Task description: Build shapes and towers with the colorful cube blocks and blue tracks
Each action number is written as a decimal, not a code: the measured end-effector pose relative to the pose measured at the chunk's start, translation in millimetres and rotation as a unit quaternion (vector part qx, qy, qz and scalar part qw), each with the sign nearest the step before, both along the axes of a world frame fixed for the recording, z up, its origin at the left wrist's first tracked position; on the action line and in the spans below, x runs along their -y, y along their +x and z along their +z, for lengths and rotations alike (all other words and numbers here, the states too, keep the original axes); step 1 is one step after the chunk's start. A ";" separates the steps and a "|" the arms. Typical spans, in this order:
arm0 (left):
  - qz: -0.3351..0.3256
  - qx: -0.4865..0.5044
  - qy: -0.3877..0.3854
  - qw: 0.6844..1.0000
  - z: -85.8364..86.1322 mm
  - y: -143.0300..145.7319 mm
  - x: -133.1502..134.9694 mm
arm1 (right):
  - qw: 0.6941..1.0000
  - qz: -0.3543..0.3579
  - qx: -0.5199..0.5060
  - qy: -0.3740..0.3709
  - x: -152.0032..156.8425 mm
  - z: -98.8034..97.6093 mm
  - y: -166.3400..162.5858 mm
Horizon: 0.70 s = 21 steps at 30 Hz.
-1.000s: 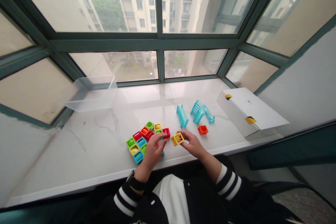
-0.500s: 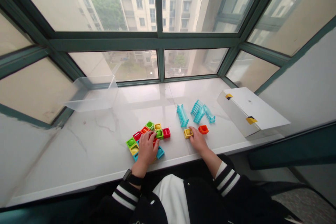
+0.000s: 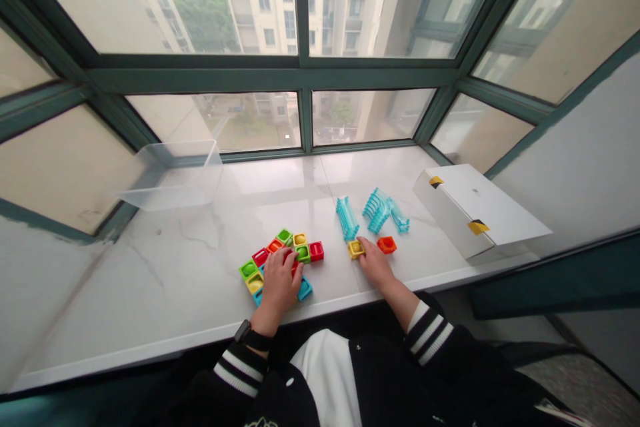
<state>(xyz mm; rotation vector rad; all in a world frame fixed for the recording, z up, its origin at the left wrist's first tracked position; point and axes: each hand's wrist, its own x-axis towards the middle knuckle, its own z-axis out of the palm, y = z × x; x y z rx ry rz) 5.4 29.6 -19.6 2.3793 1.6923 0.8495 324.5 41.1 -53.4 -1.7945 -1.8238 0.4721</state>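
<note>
A cluster of coloured square blocks [image 3: 280, 260] lies on the white marble sill [image 3: 200, 267]. My left hand [image 3: 278, 283] rests flat on top of the cluster, fingers spread over the red and green pieces. My right hand [image 3: 375, 265] lies on the sill to the right, its fingertips touching a yellow block [image 3: 356, 249]. An orange block [image 3: 387, 244] sits just right of the yellow one, beside my fingers.
Clear turquoise ridged track pieces [image 3: 373, 213] lie behind the right hand. A white cardboard box [image 3: 475, 213] stands at the right. A clear plastic tub [image 3: 173, 177] sits at the back left by the window frame.
My right hand carried the yellow block from mid-air down onto the sill beside the orange block. My left hand moved forward to lie flat on the cluster.
</note>
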 end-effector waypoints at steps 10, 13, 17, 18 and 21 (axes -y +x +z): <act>0.000 0.009 0.004 1.000 0.0 -0.1 0.1 | 1.000 0.006 0.008 -0.003 0.5 -0.4 0.0; 0.000 0.007 0.000 1.000 1.4 0.4 0.3 | 1.000 0.002 0.009 -0.011 0.4 0.0 0.0; -0.002 0.014 -0.004 1.000 2.1 0.7 0.3 | 1.000 0.004 0.007 -0.012 0.7 0.8 0.7; -0.002 0.017 -0.003 1.000 1.9 0.7 0.2 | 1.000 0.005 0.007 -0.011 0.8 0.9 0.8; -0.001 0.018 0.000 1.000 0.9 0.4 -0.1 | 1.000 0.004 0.004 -0.008 1.2 1.0 1.3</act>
